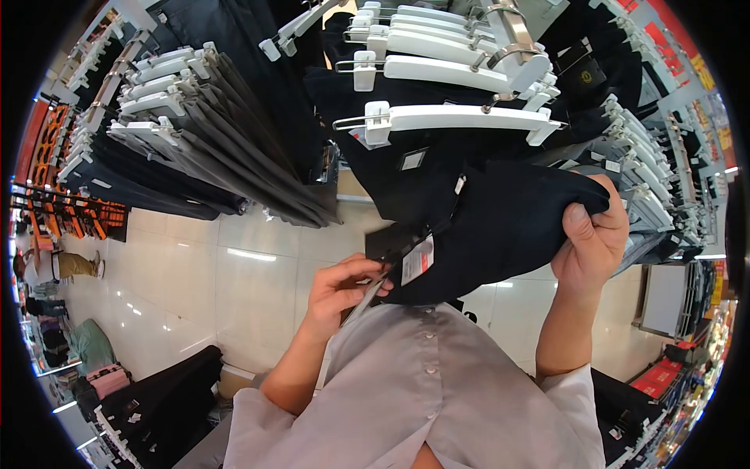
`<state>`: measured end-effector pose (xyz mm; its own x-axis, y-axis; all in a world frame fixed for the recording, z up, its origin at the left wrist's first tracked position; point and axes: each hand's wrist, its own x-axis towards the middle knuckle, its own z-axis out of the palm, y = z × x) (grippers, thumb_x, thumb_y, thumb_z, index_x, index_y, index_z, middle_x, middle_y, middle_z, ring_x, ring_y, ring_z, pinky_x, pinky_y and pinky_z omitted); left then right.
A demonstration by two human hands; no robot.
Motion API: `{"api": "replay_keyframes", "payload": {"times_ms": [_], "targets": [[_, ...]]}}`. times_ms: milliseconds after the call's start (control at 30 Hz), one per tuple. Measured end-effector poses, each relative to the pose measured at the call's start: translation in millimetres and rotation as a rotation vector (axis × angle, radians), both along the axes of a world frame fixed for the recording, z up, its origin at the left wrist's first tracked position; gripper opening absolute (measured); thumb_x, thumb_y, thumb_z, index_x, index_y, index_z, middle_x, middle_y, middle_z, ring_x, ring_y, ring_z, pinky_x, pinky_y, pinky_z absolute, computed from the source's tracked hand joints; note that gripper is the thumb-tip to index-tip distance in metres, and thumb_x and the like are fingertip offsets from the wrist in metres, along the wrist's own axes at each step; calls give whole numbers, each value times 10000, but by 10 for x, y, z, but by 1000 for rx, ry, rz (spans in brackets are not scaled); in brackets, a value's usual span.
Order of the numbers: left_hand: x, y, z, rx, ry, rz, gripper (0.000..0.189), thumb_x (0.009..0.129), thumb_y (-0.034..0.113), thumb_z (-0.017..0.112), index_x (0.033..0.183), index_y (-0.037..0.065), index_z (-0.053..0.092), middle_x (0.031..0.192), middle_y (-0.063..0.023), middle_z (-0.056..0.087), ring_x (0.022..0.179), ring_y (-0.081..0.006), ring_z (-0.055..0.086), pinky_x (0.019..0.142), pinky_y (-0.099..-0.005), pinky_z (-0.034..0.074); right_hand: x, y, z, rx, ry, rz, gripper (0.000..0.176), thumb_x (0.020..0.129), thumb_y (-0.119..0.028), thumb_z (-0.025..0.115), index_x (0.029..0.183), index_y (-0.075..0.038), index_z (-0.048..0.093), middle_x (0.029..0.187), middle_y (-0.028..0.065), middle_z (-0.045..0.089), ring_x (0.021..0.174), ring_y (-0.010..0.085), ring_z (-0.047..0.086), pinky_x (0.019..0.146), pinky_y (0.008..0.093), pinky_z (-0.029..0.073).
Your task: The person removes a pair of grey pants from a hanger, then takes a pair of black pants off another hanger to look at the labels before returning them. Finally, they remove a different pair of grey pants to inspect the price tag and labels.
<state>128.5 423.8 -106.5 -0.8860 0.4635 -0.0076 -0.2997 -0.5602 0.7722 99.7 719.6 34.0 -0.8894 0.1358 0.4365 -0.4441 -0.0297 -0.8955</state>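
Dark trousers (pixel 508 227) are stretched between my two hands, in front of my grey shirt. My left hand (pixel 340 293) has its fingers closed on the near left edge of the cloth, where a pale strip shows. Close to those fingers hangs a white and red paper tag (pixel 417 262). On the other side, my right hand (pixel 590 234) pinches the trousers' right end between thumb and bent fingers. A smaller white label (pixel 459 185) sits further up the cloth. Just beyond is a white clip hanger (pixel 469 118) with dark trousers below it.
Several more white hangers (pixel 445 72) line the metal rail (pixel 512 31) ahead. Grey trousers (pixel 242 156) hang on a rack to the left, and another hanger row (pixel 637 148) stands at right. Pale floor tiles (pixel 258 273) lie below. A person (pixel 58 266) is far left.
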Motion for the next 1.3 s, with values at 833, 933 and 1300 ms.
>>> {"api": "replay_keyframes", "payload": {"times_ms": [833, 933, 1300], "targets": [[-965, 917, 1453, -709, 1106, -372, 474, 659, 207, 824, 1068, 72, 625, 853, -91, 664, 868, -345, 648, 1048, -519, 359, 175, 58, 360, 598, -10, 229, 283, 611, 150, 639, 873, 42, 626, 743, 108, 625, 619, 218, 592, 549, 288, 435], [-867, 1046, 1443, -879, 1087, -189, 221, 757, 171, 747, 848, 46, 589, 647, -108, 583, 631, -348, 595, 673, -411, 483, 183, 122, 325, 589, -99, -11, 214, 720, 110, 624, 920, 33, 632, 778, 110, 650, 670, 190, 623, 609, 278, 478], [-821, 1252, 1482, -1125, 1040, -135, 389, 764, 215, 756, 1080, 42, 607, 752, -157, 643, 673, -344, 636, 606, -410, 481, 160, 130, -295, 392, -131, -114, 183, 827, 77, 594, 998, 14, 607, 860, 110, 634, 758, 206, 614, 695, 281, 482]]}}
